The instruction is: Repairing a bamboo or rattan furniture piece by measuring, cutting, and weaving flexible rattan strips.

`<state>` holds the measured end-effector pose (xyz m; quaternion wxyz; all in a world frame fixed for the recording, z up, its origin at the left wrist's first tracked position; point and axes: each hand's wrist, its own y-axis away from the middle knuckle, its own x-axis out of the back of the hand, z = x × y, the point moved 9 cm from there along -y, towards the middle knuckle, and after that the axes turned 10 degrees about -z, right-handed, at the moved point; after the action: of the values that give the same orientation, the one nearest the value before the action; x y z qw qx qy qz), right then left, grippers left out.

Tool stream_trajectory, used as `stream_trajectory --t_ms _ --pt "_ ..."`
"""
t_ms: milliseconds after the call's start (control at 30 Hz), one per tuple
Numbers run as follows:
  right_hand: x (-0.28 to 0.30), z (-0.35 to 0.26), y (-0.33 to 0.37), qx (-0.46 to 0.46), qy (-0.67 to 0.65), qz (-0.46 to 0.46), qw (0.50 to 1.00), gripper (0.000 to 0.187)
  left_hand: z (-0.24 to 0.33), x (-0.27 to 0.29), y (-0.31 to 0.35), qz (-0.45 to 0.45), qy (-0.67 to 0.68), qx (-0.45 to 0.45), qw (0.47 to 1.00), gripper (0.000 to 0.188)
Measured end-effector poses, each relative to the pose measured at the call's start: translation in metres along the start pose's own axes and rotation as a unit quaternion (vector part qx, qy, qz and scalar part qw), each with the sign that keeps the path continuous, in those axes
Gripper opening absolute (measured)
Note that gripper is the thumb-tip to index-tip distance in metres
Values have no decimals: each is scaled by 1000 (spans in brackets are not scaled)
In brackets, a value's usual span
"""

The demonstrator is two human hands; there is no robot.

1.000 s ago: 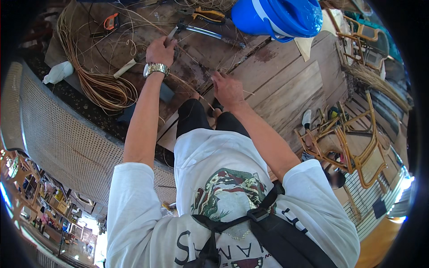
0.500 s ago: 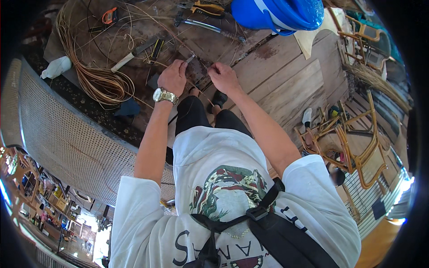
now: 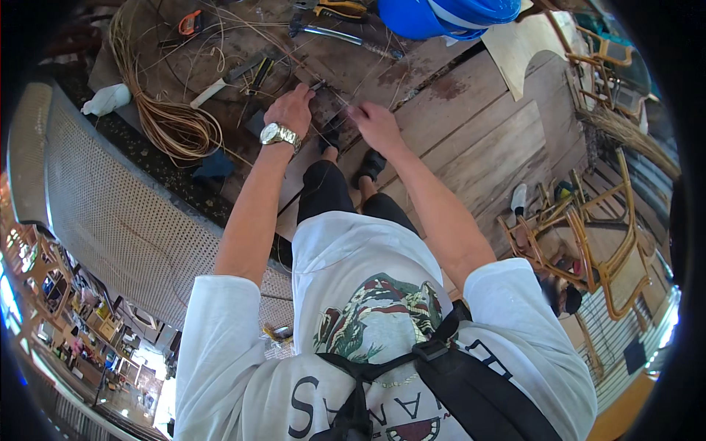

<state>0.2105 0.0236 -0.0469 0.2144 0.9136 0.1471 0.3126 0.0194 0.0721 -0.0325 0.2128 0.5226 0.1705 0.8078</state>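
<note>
Woven cane panel [image 3: 110, 213], one, curves off at nine o'clock, its end cut off. One coil of tan rattan strands [image 3: 173, 125] lies at eleven. Left hand [image 3: 290, 110] and right hand [image 3: 375, 125] each pinch a thin strand [image 3: 334, 92], barely discernible, at twelve.

The coil of rattan strands [image 3: 170, 121] is pale tan, like straw. The wristwatch [image 3: 279, 134] on the left hand [image 3: 291, 110] is silver with a light face. The T-shirt [image 3: 368, 323] is white with a green, red and dark print and dark letters, crossed by a black strap [image 3: 471, 389]. The helmet [image 3: 448, 13] is bright blue with a white stripe. The woven cane panel [image 3: 125, 220] is beige with a fine pattern of small holes. The floor planks [image 3: 471, 140] are brown and grey. The plastic bottle [image 3: 107, 99] is white. The pliers [image 3: 190, 22] have orange handles.
</note>
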Motion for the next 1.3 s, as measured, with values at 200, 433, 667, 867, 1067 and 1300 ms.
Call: stream_trajectory --t_ms 200,433,667,867,1067,1300 --pt "8 177 173 -185 -15 -41 982 39 -10 4 1 -17 -10 23 1000 26" --pt "11 281 267 -323 335 -356 811 46 -9 2 2 -25 -17 22 999 27" --pt "-22 41 37 -45 -244 -129 960 77 -9 -1 -2 8 -22 -16 1000 27" --pt "-5 16 14 38 5 57 998 39 -5 -6 -3 -2 -22 -3 1000 28" --pt "5 292 242 -224 105 -74 966 35 -12 -5 -3 -2 -15 -1 1000 28" --pt "118 547 651 -520 310 -230 761 43 -13 -3 11 44 21 -2 999 40"
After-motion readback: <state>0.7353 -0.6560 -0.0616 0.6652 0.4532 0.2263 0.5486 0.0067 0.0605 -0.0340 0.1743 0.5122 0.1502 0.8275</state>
